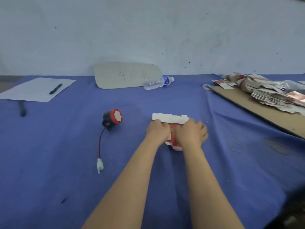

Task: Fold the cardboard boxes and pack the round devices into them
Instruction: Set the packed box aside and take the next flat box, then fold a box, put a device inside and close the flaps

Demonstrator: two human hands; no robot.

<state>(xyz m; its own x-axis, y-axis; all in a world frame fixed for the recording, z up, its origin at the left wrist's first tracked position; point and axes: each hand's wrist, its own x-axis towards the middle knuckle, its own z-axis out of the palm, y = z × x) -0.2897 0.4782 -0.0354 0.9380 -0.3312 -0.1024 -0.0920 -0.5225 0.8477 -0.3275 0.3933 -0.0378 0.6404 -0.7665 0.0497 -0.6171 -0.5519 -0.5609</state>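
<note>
Both hands on one cardboard box (170, 119), centre of table, slightly right. Left hand (157, 131) grips its left end, fingers curled over the red top at the fold. Right hand (191, 133) covers the right end, fingers bent down onto it, thumb side hidden. Box partly formed: white flap stands open along the far edge, red and white panel shows between and below the wrists. How much of the box is closed under the palms, cannot tell.

Round device (113, 117) lies left of the box, well apart, black body, red rim, white face tilted up. Its red and black wire (99, 142) runs toward the near side to a white connector (100, 166).

Far right: stack of flat boxes (270, 95) on a brown cardboard sheet (250, 103). Far centre: cardboard sign (115, 75) against the wall, water bottle (158, 83) lying beside it. Far left: paper (33, 90) with a pen (55, 89) on it. Blue table cloth (49, 146) throughout
</note>
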